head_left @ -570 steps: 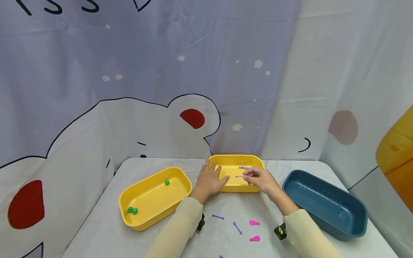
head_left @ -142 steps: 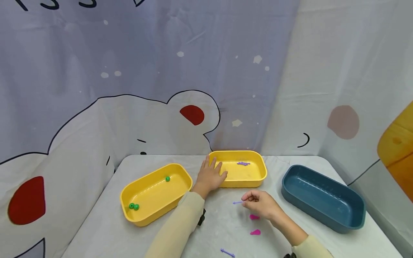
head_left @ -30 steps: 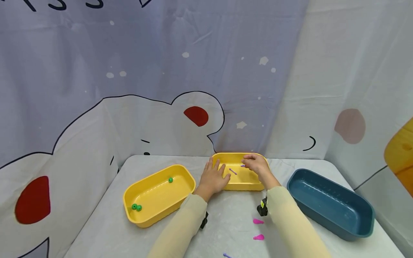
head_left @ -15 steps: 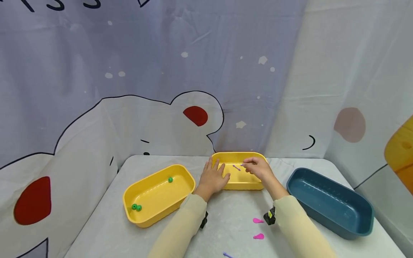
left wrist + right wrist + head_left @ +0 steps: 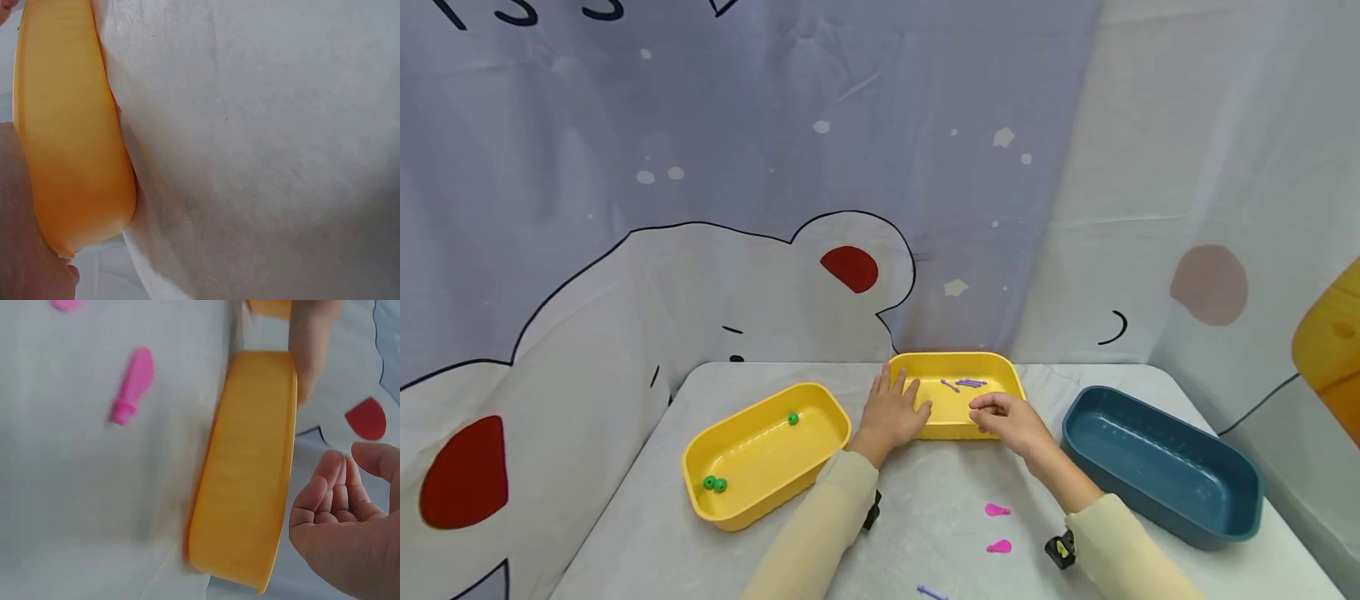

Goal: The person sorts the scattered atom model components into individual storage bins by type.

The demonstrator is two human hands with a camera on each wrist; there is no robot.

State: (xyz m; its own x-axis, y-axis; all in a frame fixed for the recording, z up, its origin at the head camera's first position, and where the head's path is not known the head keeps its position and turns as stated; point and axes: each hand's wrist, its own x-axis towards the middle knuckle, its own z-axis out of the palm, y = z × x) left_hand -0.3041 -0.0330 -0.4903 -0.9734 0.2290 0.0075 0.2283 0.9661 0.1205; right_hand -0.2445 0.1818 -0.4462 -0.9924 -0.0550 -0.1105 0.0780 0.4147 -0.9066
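Observation:
My left hand (image 5: pixel 892 414) rests on the left end of the middle yellow tray (image 5: pixel 951 431), fingers spread over the rim. In the left wrist view, part of this hand (image 5: pixel 31 250) lies along the tray's edge. Several purple double-ended sticks (image 5: pixel 972 383) lie inside the tray near its back, one of them angled apart from the rest. Over the tray's front right corner hovers my right hand (image 5: pixel 1009 421), fingers loosely bent. In the right wrist view this hand (image 5: pixel 350 519) holds nothing, with a gap between thumb and fingertips.
Two pink teardrop-shaped pieces (image 5: pixel 997 509) lie on the table in front of the tray. Nearer is one purple stick (image 5: pixel 931 592). A second yellow tray (image 5: pixel 760 471) at left contains three green beads (image 5: pixel 793 418). At right stands a dark blue tray (image 5: pixel 1161 467).
My right hand has released a purple stick among the others and drawn back towards the tray's front right. Fewer sticks lie on the table than 19 seconds ago. My left hand stays put.

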